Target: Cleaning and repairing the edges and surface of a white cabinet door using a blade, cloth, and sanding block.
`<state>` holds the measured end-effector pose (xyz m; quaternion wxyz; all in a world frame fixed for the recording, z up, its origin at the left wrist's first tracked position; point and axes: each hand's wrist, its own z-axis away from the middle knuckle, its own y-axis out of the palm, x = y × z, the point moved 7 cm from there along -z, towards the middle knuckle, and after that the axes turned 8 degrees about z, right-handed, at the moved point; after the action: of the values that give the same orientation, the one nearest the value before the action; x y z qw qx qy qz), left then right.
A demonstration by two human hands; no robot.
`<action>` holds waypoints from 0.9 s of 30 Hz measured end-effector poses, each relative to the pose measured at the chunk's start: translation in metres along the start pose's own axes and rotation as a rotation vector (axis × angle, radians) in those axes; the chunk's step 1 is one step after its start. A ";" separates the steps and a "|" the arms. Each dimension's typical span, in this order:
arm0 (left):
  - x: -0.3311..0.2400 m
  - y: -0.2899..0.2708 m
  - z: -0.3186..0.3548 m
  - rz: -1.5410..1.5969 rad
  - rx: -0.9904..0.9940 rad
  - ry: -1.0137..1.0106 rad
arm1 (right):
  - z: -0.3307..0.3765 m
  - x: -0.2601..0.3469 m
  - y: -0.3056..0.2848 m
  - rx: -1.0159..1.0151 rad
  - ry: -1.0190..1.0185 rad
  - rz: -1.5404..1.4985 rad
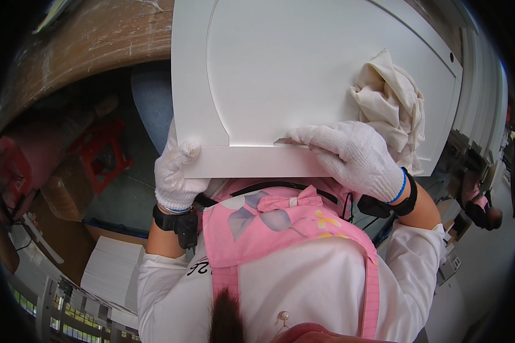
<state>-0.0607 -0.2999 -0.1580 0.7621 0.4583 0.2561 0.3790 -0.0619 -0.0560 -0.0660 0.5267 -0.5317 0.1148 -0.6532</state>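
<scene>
A white panel with a recessed middle and a raised border, much like a cabinet door [286, 74], lies in front of me. My left hand [180, 171], in a white knitted glove, is closed around its near left corner. My right hand [355, 151], gloved the same way, bends over the near border. Its fingertips pinch a small, thin brownish piece [282, 140] against the inner edge of that border; what the piece is I cannot make out. A crumpled cream cloth [392, 103] rests on the panel just beyond my right hand.
A worn brown work surface [97, 46] extends at the far left. Below it on the left are a red plastic stool [103, 154] and a cardboard box [68, 188]. A white stack [113, 268] stands at the lower left. Another person [480, 211] is at the far right.
</scene>
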 end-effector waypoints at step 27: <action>0.001 0.000 0.001 0.006 0.005 -0.015 | -0.001 0.000 -0.003 0.037 0.023 -0.050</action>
<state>-0.0600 -0.2996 -0.1575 0.7616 0.4639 0.2500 0.3772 -0.0642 -0.0550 -0.0638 0.5186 -0.5171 0.0952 -0.6742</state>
